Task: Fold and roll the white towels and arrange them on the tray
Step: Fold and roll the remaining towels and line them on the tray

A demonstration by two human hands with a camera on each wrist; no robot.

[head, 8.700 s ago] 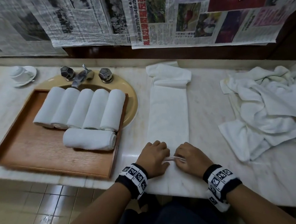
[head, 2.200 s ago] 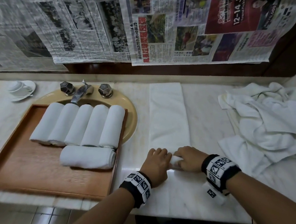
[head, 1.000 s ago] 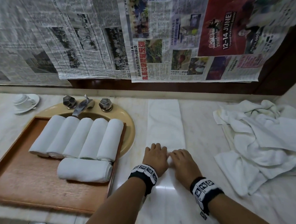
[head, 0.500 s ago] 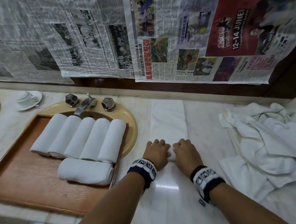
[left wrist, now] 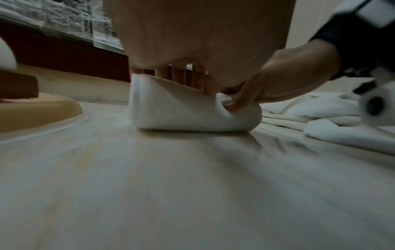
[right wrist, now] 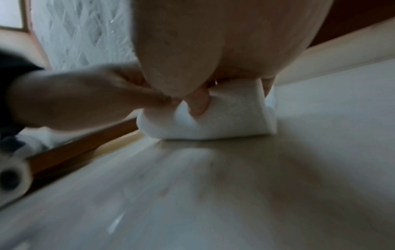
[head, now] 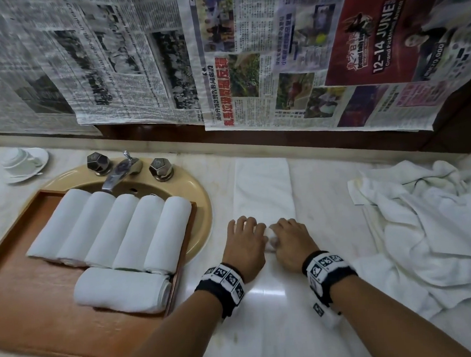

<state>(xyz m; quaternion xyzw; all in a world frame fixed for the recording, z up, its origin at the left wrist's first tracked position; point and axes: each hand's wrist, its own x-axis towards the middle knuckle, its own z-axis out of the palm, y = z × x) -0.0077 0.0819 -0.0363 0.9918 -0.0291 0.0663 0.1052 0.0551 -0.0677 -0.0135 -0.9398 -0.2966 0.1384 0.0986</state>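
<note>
A folded white towel strip [head: 263, 187] lies on the marble counter, its near end wound into a roll [head: 270, 238]. My left hand [head: 245, 241] and right hand [head: 291, 240] sit side by side on that roll, fingers curled over its top. The left wrist view shows the roll [left wrist: 188, 110] with fingers over it and a thumb pressed into its near side. From the right wrist, the same roll [right wrist: 224, 118] appears with a thumb dug in. A wooden tray [head: 43, 317] on the left carries several rolled towels [head: 115, 228], one lying crosswise [head: 119, 289] in front.
A heap of loose white towels [head: 427, 234] lies at the right. The tray rests over a tan sink [head: 200, 208] with a faucet [head: 117, 172]. A cup and saucer [head: 22, 162] stand at far left. Newspaper covers the wall behind.
Both hands have moved away from me along the strip, and the roll under them has grown. The flat part of the strip is shorter.
</note>
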